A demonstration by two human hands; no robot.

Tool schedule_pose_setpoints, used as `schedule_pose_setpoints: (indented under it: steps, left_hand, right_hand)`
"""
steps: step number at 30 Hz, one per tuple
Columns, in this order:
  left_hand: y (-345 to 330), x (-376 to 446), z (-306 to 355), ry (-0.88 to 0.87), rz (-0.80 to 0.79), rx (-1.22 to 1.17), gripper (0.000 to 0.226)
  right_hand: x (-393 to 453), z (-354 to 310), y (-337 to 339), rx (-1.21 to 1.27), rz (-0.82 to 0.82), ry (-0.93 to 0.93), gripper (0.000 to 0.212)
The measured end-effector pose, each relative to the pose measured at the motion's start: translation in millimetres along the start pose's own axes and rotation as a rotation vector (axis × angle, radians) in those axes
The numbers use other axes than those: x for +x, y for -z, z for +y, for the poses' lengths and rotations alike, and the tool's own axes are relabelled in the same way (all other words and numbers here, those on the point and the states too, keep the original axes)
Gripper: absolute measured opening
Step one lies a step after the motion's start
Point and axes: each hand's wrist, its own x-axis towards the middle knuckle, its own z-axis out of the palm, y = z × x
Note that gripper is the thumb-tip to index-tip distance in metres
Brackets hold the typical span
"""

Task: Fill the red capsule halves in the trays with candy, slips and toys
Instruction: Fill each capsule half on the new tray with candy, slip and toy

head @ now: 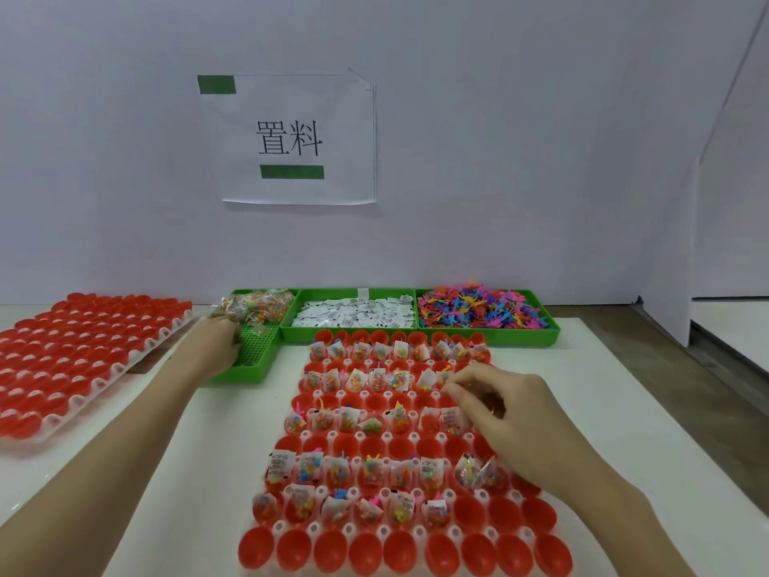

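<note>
A white tray of red capsule halves point(399, 547) lies in front of me; many halves hold candy packets, slips and toys, others are bare red. My right hand point(495, 403) hovers over the tray's right side, fingers curled, thumb and forefinger pinched near a capsule in the third row; what it pinches is too small to tell. My left hand point(212, 345) reaches into the green candy bin point(254, 360), fingers down among the candy packets point(254, 308). Behind the tray stand a green bin of white slips point(353, 314) and a green bin of coloured toys point(478, 312).
A second white tray of red capsule halves point(75, 356) lies at the left, its halves bare of filling. A white wall with a paper sign point(291, 139) rises behind the bins. The table's right edge point(686, 368) runs diagonally beside the white mat.
</note>
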Motion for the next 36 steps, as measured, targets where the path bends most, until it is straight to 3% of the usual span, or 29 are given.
schedule_pose_setpoints:
  steps: [10,19,24,30,33,36]
  left_hand:
    - [0,3,11,0.044,0.047,0.065,0.026]
    - [12,-14,27,-0.130,0.122,0.436,0.039]
    - [16,-15,18,-0.159,0.179,0.233,0.056]
    - [35,-27,39,-0.044,0.424,-0.161,0.046]
    - [43,-46,64,-0.095,0.570,-0.435,0.039]
    - [45,-71,91,-0.151,0.615,-0.638,0.032]
  right_hand:
    - [-1,1,2,-0.017,0.016,0.009,0.020]
    - [-1,-1,3,-0.026,0.011,0.006,0.023]
    - [0,-2,4,-0.021,0.018,-0.002,0.021]
    - [-1,-3,6,-0.018,0.012,-0.011,0.021]
    - [-1,-4,7,-0.024,0.022,-0.002,0.022]
    - [-2,-5,7,-0.025,0.023,0.006,0.022]
